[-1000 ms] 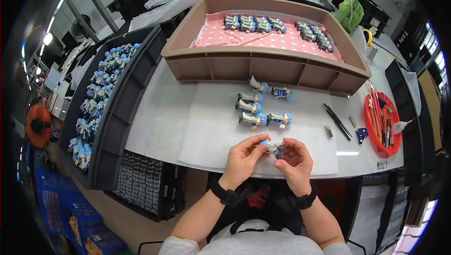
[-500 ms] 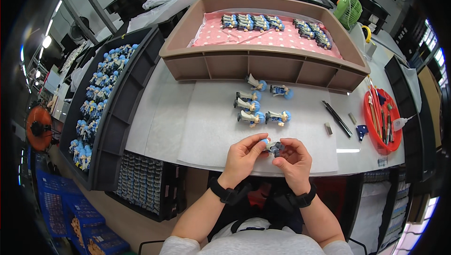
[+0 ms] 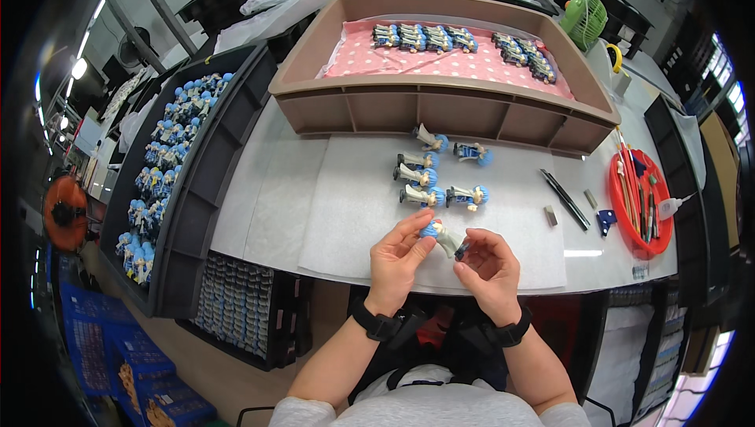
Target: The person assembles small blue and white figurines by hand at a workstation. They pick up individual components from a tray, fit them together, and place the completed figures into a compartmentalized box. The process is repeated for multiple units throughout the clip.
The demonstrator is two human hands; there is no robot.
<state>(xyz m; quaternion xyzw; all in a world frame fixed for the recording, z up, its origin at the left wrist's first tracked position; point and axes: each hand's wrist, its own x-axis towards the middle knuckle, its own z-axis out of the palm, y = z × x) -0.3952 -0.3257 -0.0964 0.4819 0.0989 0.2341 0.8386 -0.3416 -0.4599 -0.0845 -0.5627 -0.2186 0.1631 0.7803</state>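
Over the near edge of the white table [image 3: 271,191], in the head view, a small blue-haired doll [image 3: 446,239] is held slantwise between the two hands. Its long axis runs from upper left to lower right, the head pointing away to the left and the dark shoes toward the right and the person.

The left hand [image 3: 397,258] is closed in a pinch, thumb and fingertips on the doll's head. The right hand [image 3: 493,266] is half curled, its fingertips at the shoes; whether they grip or only touch, I cannot tell.

Beyond the hands, six similar dolls [image 3: 468,197] lie on white paper [image 3: 350,215]. Behind these, a brown bin [image 3: 456,112] holds a pink dotted cloth [image 3: 440,71] with two groups of dolls on it. At left, a black tray [image 3: 206,203] carries many blue-haired dolls; at right, a red basket [image 3: 643,251] holds brushes [image 3: 625,163].
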